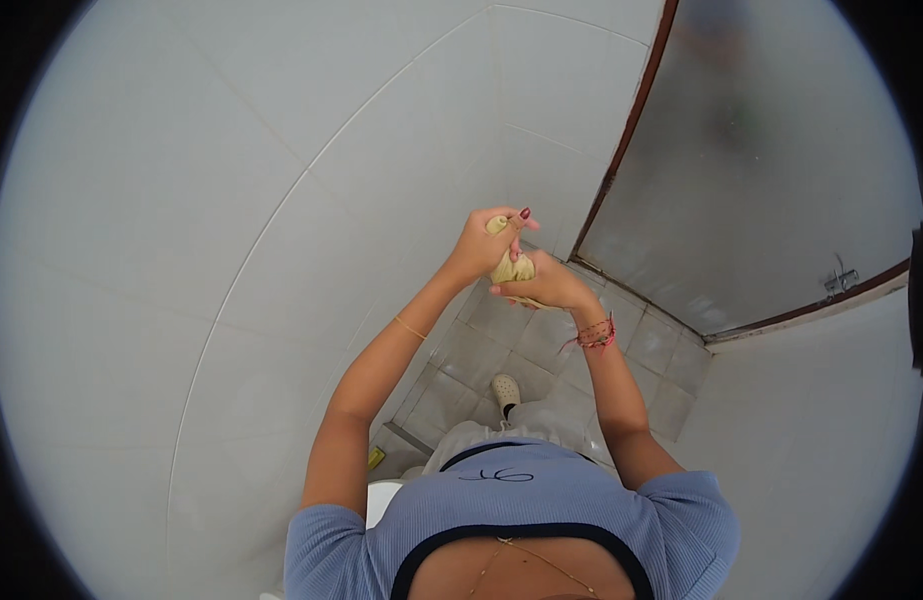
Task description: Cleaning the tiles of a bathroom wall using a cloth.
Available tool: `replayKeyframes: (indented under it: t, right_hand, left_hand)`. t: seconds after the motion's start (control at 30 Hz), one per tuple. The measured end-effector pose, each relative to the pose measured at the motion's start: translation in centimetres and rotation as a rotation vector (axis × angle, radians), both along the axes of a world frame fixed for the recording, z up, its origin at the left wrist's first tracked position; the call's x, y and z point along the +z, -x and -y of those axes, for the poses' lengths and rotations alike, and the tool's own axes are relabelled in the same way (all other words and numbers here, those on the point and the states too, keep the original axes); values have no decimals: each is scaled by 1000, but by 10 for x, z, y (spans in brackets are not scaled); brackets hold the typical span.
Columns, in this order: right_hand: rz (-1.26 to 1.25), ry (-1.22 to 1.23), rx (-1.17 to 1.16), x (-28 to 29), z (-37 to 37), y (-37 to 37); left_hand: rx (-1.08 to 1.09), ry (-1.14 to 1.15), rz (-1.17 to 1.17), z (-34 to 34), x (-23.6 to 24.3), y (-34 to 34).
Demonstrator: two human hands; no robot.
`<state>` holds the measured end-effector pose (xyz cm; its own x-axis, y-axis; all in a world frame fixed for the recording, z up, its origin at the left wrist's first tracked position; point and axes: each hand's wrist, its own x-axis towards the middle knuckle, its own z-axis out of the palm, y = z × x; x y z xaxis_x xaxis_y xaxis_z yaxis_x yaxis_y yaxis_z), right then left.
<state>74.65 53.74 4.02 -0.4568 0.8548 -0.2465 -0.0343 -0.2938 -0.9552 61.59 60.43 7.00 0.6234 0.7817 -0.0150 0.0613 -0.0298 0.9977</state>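
Both arms reach out ahead of me, and the hands meet near the middle of the view. Between them is a pale yellow cloth (512, 270), bunched and looking twisted. My left hand (484, 243) is wrapped round its upper end, which pokes out above the fingers as a rolled tip. Just below and to the right, my right hand (549, 284) grips the lower part, and a thin fold of cloth hangs under that hand. The fingers of both hands partly hide the cloth.
White tiled wall (271, 260) fills the left side. At the right stands a frosted door (761, 180) with a brown frame and a metal latch (839, 278). Below lies grey tiled floor (541, 345), with my light clog (505, 391) on it. A small yellow object (376, 458) is at lower left.
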Motion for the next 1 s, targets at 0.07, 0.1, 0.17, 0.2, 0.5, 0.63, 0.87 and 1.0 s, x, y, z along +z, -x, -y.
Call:
replayKeyframes:
  t: [0.07, 0.1, 0.17, 0.2, 0.5, 0.63, 0.87, 1.0]
  right_hand:
    - [433, -229, -127, -23, -6, -3]
    - [436, -226, -135, -32, -7, -2]
    - [775, -474, -299, -46, -6, 3]
    - [777, -474, -300, -45, -7, 7]
    - [1134, -250, -292, -89, -11, 8]
    - [1129, -240, -327, -89, -21, 14]
    - [1128, -192, -421, -79, -28, 13]
    - [1147, -237, -350, -82, -30, 9]
  left_hand:
    - [84, 0, -54, -6, -26, -17]
    - [185, -10, -105, -10, -37, -26]
    - [239, 73, -129, -21, -65, -37]
    - [303, 152, -158, -26, -77, -39]
    - [375, -308, -526, -29, -135, -64]
    - [319, -333, -507, -42, -138, -61]
    - [290, -255, -567, -56, -114, -74]
    - [266, -258, -701, -48, -119, -74]
